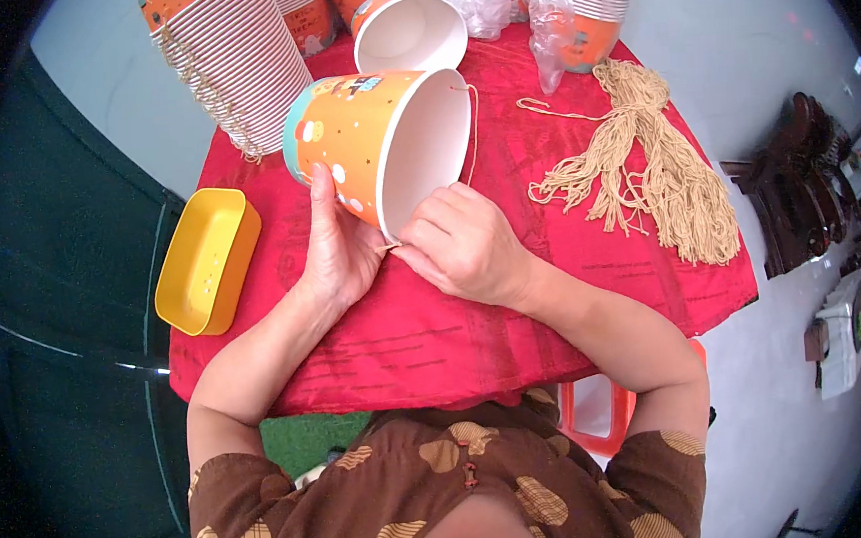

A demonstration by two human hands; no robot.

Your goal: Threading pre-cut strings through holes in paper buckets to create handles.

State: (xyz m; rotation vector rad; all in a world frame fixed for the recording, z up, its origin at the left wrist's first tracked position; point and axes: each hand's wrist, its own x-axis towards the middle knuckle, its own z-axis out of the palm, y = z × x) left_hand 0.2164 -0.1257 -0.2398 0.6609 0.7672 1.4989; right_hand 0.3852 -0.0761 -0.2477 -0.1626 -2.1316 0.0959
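Note:
An orange paper bucket [353, 136] with a teal base and a white inside lies tipped on its side, its mouth turned to the right. My left hand [336, 250] is closed around its lower side, thumb along the printed wall. At the rim nearest me, my right hand [468, 242] pinches the end of a tan cord [388, 247], fingertips close to those of my left hand. Another length of the cord loops out from the far side of the rim. Whether a knot is in the cord is hidden by my fingers.
A bundle of tan cords [655, 157] lies on the red tablecloth [551, 311] at the right. At the left stands a yellow tray [208, 263] holding small bits. Stacked buckets [236, 74], a single bucket [411, 35] and plastic-wrapped stacks [588, 23] line the far side.

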